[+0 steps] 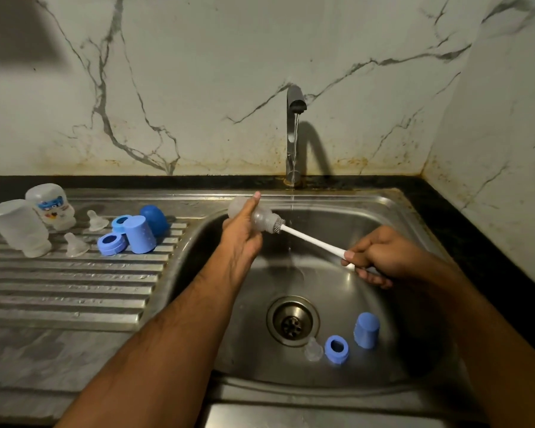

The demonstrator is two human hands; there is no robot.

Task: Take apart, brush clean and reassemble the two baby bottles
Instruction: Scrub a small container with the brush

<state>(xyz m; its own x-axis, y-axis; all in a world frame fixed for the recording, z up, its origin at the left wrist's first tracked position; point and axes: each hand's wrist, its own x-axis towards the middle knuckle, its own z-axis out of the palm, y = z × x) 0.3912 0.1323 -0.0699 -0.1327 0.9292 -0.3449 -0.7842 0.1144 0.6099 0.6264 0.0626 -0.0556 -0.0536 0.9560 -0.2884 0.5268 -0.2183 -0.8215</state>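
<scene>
Head view: left hand point(243, 233) curls its grip round a clear bottle point(261, 216) held over the sink point(393, 208), mouth aimed right and slightly toward the person. Right hand point(380, 256) pinches the brush point(309, 239) handle — bristles sit at the mouth (both share one slanted axis), so the push runs up-left.

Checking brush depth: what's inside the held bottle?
The brush enters the neck of the bottle; bristles show at the mouth. The left hand covers the body, hiding its depth. The right hand grips the handle.
</scene>
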